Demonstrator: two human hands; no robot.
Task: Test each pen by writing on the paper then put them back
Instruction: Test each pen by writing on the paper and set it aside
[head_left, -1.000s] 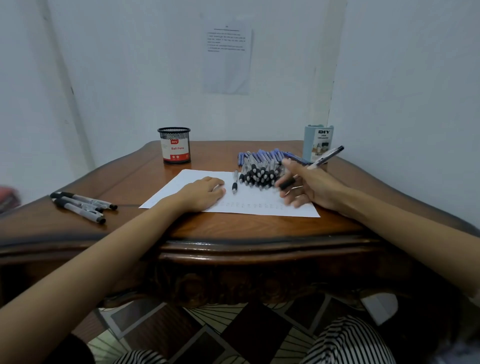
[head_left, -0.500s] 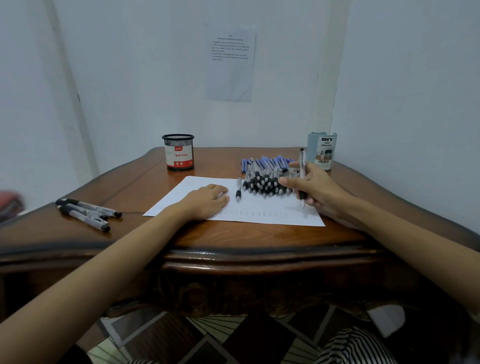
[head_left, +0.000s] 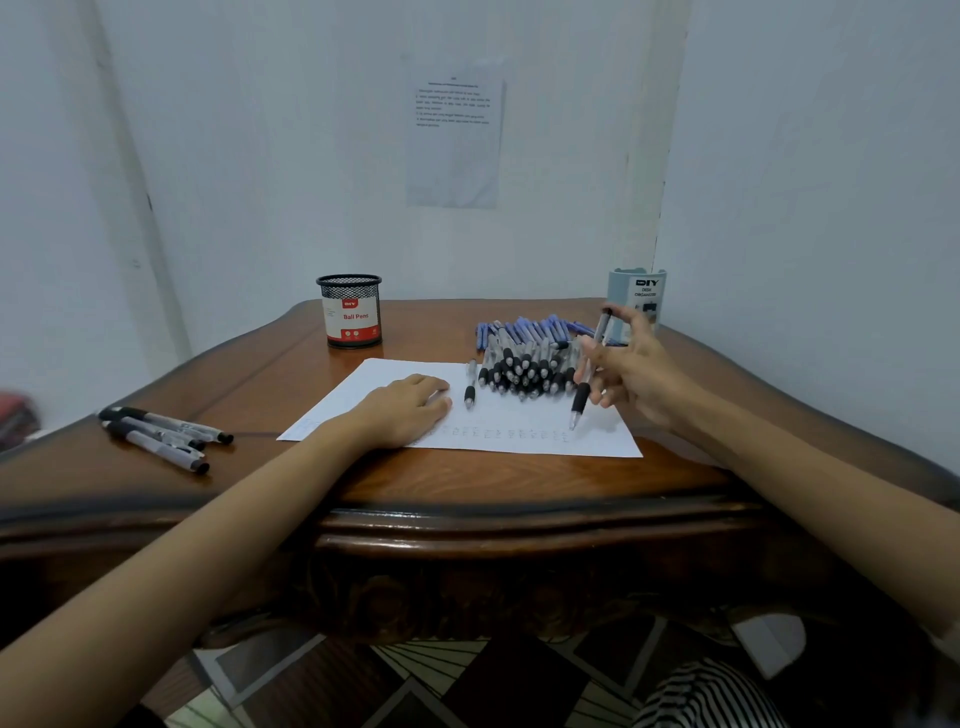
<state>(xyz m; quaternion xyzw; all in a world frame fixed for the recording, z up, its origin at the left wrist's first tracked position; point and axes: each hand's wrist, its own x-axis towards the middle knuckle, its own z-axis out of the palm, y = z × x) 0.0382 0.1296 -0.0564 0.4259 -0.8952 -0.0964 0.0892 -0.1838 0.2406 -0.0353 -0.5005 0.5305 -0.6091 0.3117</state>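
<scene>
Pen (head_left: 580, 397) pinched in right hand (head_left: 639, 374), tip at the paper (head_left: 519, 415); left hand (head_left: 408, 413) flat, pinning it. Knuckles could scatter the nearby pen pile (head_left: 524, 364).

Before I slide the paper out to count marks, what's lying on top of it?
The left hand rests on the paper, a lone pen lies beside, and the pen pile's near ends overlap its far edge. Whatever is under hand or pile is hidden.

Dim, cool light on my bench (head_left: 467, 483), soft glare along its front edge, paper (head_left: 597, 441) bright against dark wood, wall notice (head_left: 453, 145) too soft to read, wide-angle bending at the edges, corners blurry.
</scene>
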